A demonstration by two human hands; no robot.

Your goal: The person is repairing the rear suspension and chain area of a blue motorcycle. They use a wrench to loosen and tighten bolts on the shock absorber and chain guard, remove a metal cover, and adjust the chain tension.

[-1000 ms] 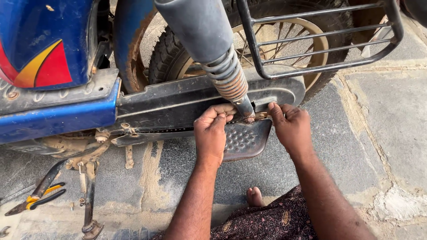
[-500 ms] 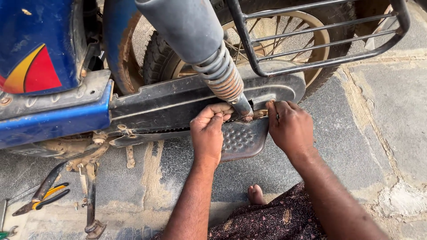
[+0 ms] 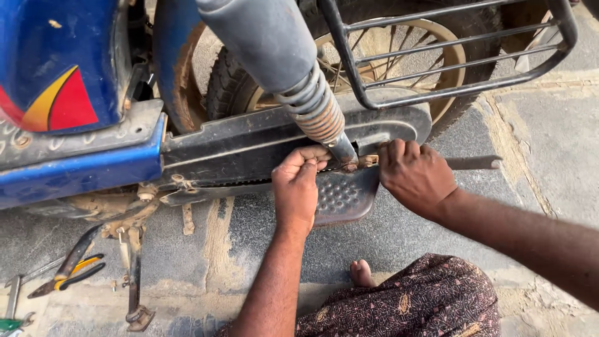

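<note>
Fingers of left hand (image 3: 298,187) and right hand (image 3: 413,175) pinch shut around shock absorber (image 3: 324,118) lower mount, footrest (image 3: 342,196) edge below.

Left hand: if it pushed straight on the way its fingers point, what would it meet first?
The left hand points up at the black chain cover; its fingers already look pressed to it beside the shock absorber's lower mount, though depth is unclear.

Bright, even daylight, soft shadows under the chain cover (image 3: 249,150). Mild glare on the shock absorber (image 3: 262,37), top centre. Sharp mid-frame, edges slightly stretched.
</note>
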